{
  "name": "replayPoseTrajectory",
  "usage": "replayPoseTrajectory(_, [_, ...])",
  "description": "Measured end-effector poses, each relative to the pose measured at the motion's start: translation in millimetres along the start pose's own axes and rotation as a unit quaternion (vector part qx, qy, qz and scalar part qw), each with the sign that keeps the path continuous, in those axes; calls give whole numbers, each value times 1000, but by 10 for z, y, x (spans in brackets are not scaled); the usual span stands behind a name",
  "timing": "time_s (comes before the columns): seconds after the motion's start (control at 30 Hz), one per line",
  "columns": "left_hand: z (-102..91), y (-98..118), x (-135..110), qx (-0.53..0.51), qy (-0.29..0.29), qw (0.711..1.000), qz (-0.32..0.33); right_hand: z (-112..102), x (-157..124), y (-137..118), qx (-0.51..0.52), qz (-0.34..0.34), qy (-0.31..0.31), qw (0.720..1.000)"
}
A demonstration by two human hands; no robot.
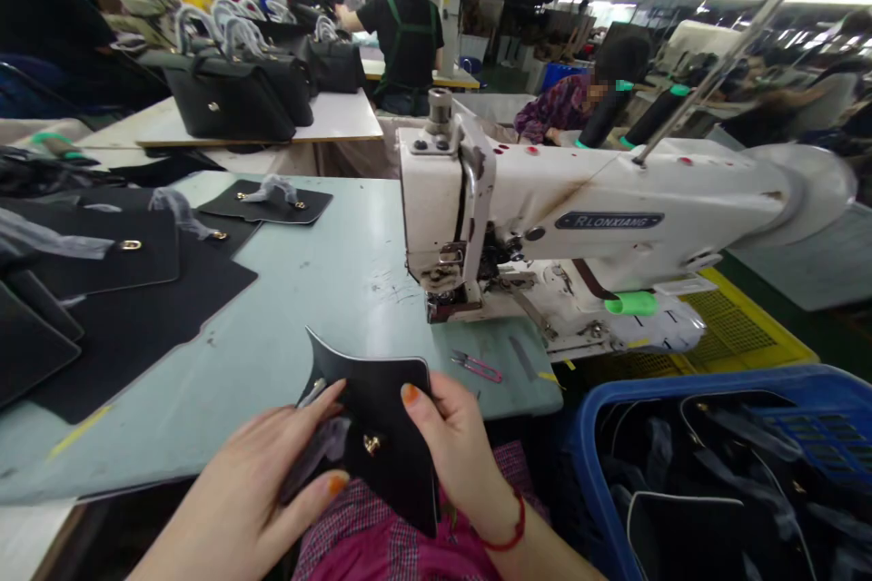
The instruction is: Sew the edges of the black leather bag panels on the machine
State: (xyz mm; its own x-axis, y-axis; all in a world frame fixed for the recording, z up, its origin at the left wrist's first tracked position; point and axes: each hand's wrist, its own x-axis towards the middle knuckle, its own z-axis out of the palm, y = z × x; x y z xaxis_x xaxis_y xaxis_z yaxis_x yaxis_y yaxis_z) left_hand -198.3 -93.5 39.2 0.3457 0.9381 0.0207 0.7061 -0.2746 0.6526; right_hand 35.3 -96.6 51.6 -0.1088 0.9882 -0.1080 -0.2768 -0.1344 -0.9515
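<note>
Both my hands hold a black leather flap piece (381, 418) with a small gold clasp, just below the table's front edge and over my lap. My left hand (262, 481) grips its left side, thumb pressed on the front, with a bit of clear plastic wrap under the fingers. My right hand (453, 440) pinches the right edge, thumb on top. A white sewing machine (545, 218) stands on the pale green table (327, 290) just beyond the piece, its needle area about a hand's length away.
Stacked black leather panels (129, 290) with gold fittings cover the table's left. Pink thread snips (477, 367) lie near the machine. A blue crate (722, 472) of black pieces sits at my right. Finished black handbags (232, 95) and other workers are behind.
</note>
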Motion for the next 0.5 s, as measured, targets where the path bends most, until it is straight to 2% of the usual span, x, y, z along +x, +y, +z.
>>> replayPoseTrajectory(0.1, [155,124,7,34,-22,999,18,47,-85,20,-14,-18,-120,992])
replayPoseTrajectory(0.2, [208,255,-32,15,-25,999,20,21,-71,51,-64,-77,-189,977])
replayPoseTrajectory(0.33, [154,337,-81,-16,-21,999,37,5,7,59,-157,-169,-221,948])
replayPoseTrajectory(0.5, [155,394,-86,23,-6,999,45,100,-30,9,-327,-222,-211,894])
